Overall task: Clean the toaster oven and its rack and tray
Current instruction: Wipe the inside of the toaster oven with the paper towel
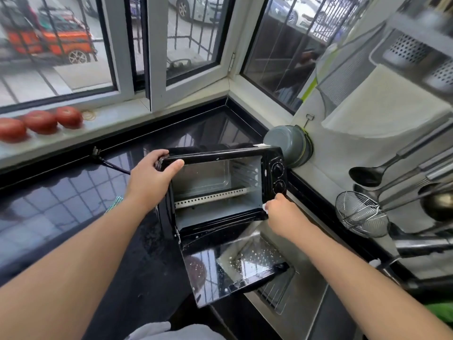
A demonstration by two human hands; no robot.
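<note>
A black toaster oven (245, 154) stands on the dark counter beside the sink, its glass door (230, 268) hanging open over the basin. The inside is empty apart from a perforated metal strip along the bottom. My left hand (154, 177) grips the oven's top left corner. My right hand (282, 212) presses a small white cloth (265, 207) against the lower right front corner, just under the two control knobs (279, 176). A wire rack (274, 296) lies in the sink below the door. I cannot see the tray.
The steel sink (306, 298) is at the right. Ladles and a wire skimmer (360, 214) hang on the right wall, with a grey pot (286, 143) behind the oven. Three tomatoes (40, 122) sit on the windowsill. The oven's power cord (110, 164) lies on the counter (61, 204).
</note>
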